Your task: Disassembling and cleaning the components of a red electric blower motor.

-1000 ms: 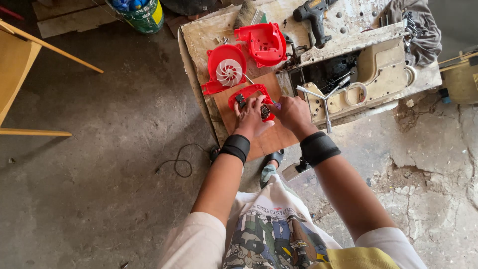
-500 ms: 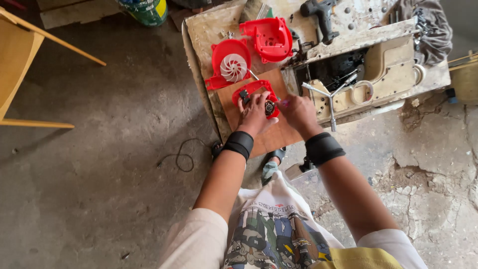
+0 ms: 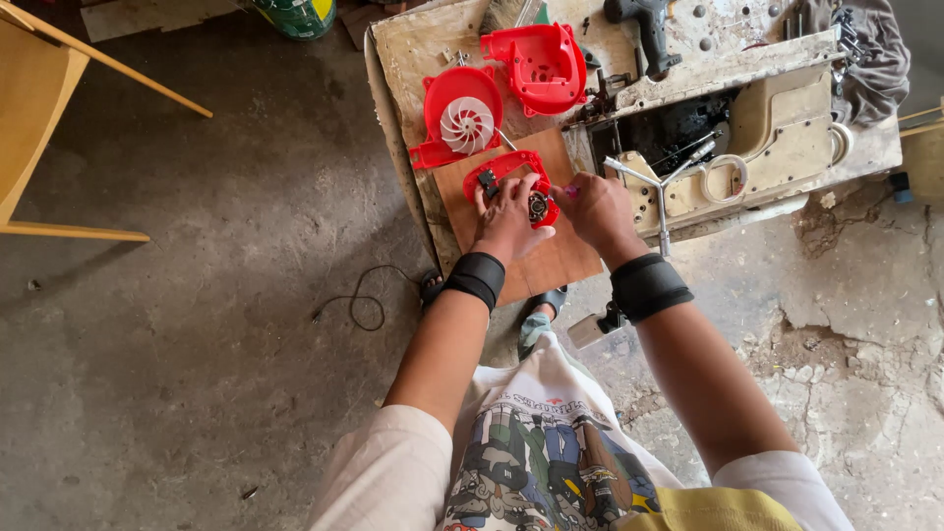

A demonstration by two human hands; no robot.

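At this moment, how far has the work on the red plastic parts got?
Done: two red plastic shells lie apart on the worn bench, the round housing with a white fan wheel and the empty red cover. In hand: left hand and right hand work on the red motor holder on the wooden board. Left: the shells are not yet joined.

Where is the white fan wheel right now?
In the head view, the white fan wheel sits inside a round red housing on the worn bench, just beyond the left hand and left of another red shell.
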